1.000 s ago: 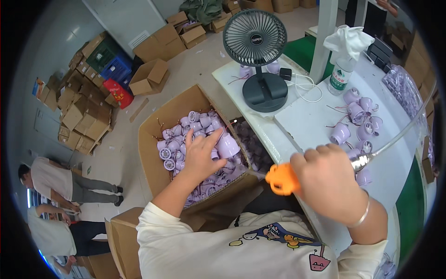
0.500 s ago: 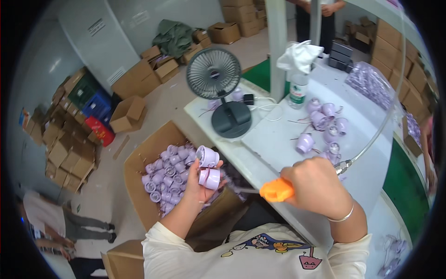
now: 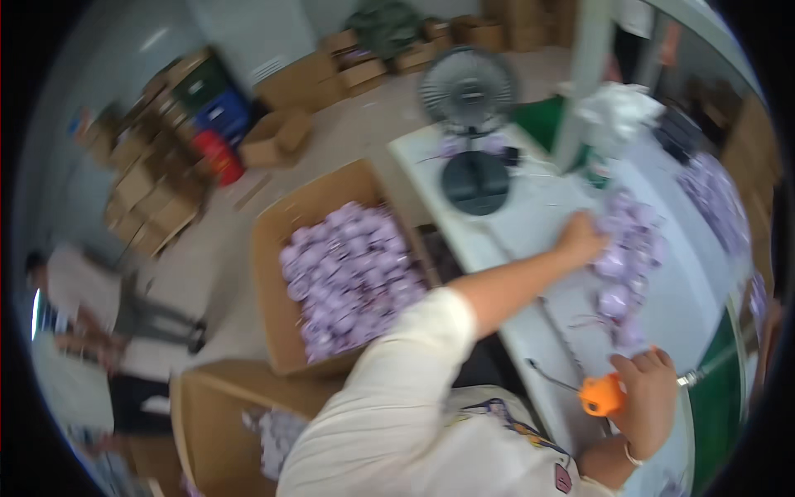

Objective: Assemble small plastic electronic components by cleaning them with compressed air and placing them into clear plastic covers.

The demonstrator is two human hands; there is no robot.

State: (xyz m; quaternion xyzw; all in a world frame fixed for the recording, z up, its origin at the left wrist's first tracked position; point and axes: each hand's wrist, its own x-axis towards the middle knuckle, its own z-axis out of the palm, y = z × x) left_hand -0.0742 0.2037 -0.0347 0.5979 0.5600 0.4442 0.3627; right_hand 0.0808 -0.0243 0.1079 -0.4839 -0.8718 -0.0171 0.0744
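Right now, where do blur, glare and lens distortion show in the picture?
Head view throughout: blur softens the left hand and nearby lilac cup-shaped housings; a pale glare streak marks the grey wall; the white frame rail bows, upper right.

The cups (image 3: 614,263) at the left hand (image 3: 582,238) are pale purple, against a white table (image 3: 530,217). The tool (image 3: 601,396) in the right hand (image 3: 650,402) is bright orange; right of that hand runs a green strip (image 3: 714,406). Beyond the left hand — a dark grey fan (image 3: 474,182). Left of both hands, a brown box (image 3: 277,306). Below the left hand, a cream shirt (image 3: 381,406) bears a blurred print (image 3: 505,414), dark blue and pink.
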